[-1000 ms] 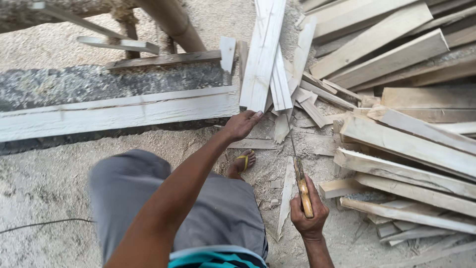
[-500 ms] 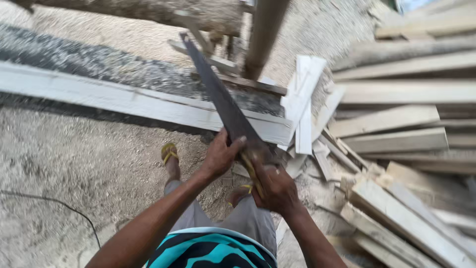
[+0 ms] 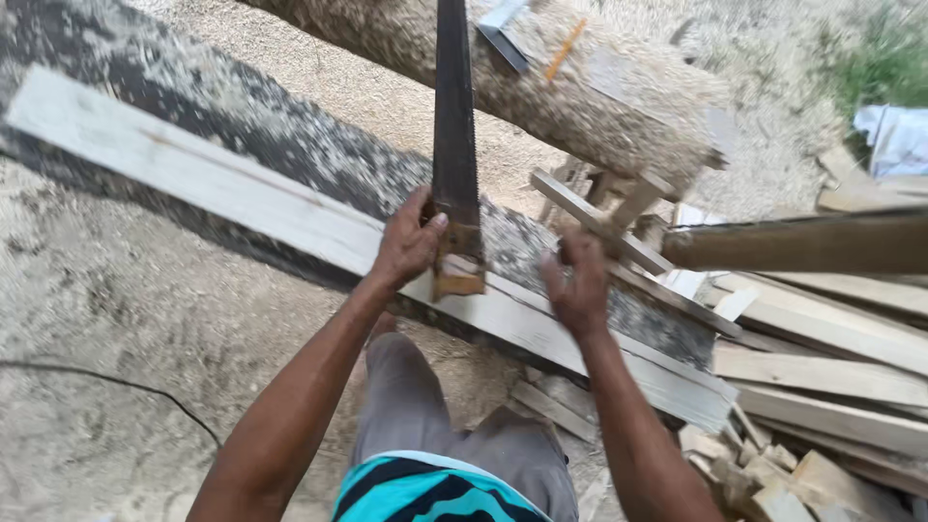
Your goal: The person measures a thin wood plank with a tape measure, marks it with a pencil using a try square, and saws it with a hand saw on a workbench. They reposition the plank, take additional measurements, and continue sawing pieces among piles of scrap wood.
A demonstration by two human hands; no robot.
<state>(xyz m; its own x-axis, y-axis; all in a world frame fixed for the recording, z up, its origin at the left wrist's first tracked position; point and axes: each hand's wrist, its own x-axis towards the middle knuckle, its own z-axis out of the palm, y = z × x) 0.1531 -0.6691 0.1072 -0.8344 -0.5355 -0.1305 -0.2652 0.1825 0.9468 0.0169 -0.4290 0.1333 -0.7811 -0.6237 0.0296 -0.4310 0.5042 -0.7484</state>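
dark, dull metal saw blade (image 3: pixel 454 106) with worn wooden handle (image 3: pixel 458 273); pale, rough-sawn wooden plank (image 3: pixel 242 203); coarse, sawdust-coated log (image 3: pixel 541 87); grainy sawdust ground (image 3: pixel 116 319); matt grey cloth trousers (image 3: pixel 425 416).

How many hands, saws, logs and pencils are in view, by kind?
Hands: 2, left hand gripping the saw, right hand open beside it
Handsaw: 1
Sawdust-covered log: 1
Pencil lying on the log: 1
Total: 5
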